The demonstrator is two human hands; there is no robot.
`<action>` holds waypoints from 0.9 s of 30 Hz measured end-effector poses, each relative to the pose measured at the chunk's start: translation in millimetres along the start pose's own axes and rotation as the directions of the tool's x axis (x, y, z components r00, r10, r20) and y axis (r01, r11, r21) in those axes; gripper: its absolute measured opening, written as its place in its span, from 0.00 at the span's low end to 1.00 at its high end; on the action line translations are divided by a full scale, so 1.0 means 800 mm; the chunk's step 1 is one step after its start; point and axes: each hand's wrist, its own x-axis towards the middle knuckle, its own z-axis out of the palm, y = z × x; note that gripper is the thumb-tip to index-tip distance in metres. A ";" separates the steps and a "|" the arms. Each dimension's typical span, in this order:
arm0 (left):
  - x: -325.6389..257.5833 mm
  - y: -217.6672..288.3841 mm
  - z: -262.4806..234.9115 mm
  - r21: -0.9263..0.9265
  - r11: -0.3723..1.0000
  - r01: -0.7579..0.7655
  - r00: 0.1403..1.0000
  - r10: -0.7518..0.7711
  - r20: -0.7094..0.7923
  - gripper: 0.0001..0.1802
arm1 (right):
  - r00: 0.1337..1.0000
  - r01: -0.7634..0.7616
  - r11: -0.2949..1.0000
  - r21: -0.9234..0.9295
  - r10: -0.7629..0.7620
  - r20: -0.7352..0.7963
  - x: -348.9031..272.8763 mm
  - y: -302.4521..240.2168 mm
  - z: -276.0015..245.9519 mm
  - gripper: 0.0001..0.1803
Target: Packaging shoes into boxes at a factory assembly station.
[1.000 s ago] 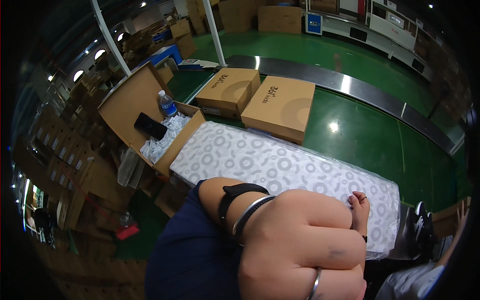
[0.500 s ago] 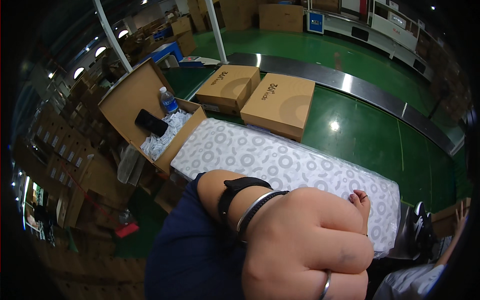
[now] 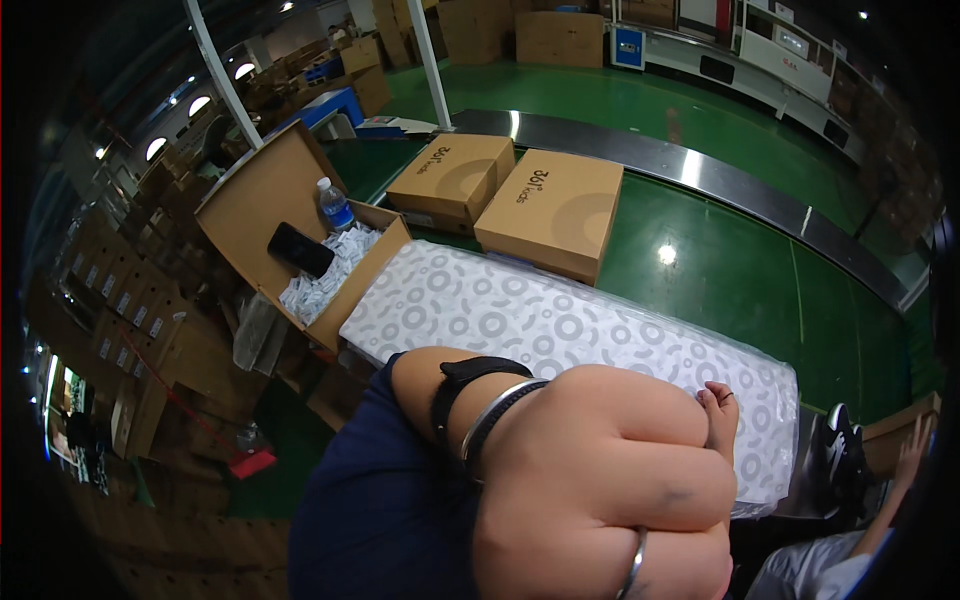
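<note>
My left hand (image 3: pixel 600 480) fills the lower middle, very close, in a fist with its back toward me. A finger ring, a metal bracelet and a black band show on it and its wrist. The curled fingertips are hidden, and so is anything in them. Beyond it lies a long package (image 3: pixel 560 320) in clear plastic, white with grey rings and curves. Over the package's right part, a smaller hand, apparently my right hand (image 3: pixel 718 410), shows beside the fist. Its fingers are curled in; its wrist is hidden. I cannot tell whether it grips the package.
An open carton (image 3: pixel 370 270) at left holds crumpled small packets, a black phone (image 3: pixel 300 249) and a water bottle (image 3: pixel 335 205). Two closed brown boxes (image 3: pixel 550 215) stand behind the package. At the right edge are a black shoe (image 3: pixel 840 450) and another person's raised hand (image 3: pixel 912 450).
My left fist has shifted slightly left and uncovered a little more of the smaller hand's edge. The other person's hand has moved slightly left. The package has stayed in place.
</note>
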 end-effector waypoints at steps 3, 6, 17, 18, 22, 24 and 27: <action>0.004 0.001 0.016 0.039 0.999 0.035 0.988 -0.029 -0.150 0.02 | 1.000 -0.005 1.000 0.015 0.005 -0.006 0.002 0.004 -0.001 0.10; 0.015 0.028 -0.004 -0.253 0.804 0.537 0.836 -0.547 0.037 0.09 | 1.000 -0.023 1.000 0.018 0.024 -0.019 0.005 0.008 0.000 0.10; 0.010 0.026 0.012 -0.132 0.864 0.486 0.851 -0.502 -0.154 0.04 | 1.000 -0.007 1.000 -0.025 0.006 -0.016 0.001 0.000 -0.001 0.10; 0.008 0.026 0.009 -0.234 0.796 0.558 0.795 -0.594 -0.122 0.08 | 1.000 0.005 1.000 -0.029 -0.006 -0.007 0.001 -0.002 0.000 0.10; -0.006 -0.002 0.012 -0.055 0.998 0.025 0.998 -0.028 -0.054 0.02 | 1.000 0.003 1.000 -0.001 -0.003 0.001 0.005 0.006 0.001 0.10; 0.007 0.016 0.027 0.054 0.939 0.341 0.886 -0.302 -0.351 0.03 | 1.000 -0.015 1.000 -0.008 0.015 -0.018 0.004 0.007 0.001 0.10; -0.006 0.000 0.000 -0.004 0.996 0.094 0.995 -0.094 -0.045 0.03 | 0.999 -0.020 0.999 -0.027 0.020 -0.025 0.002 0.000 0.003 0.10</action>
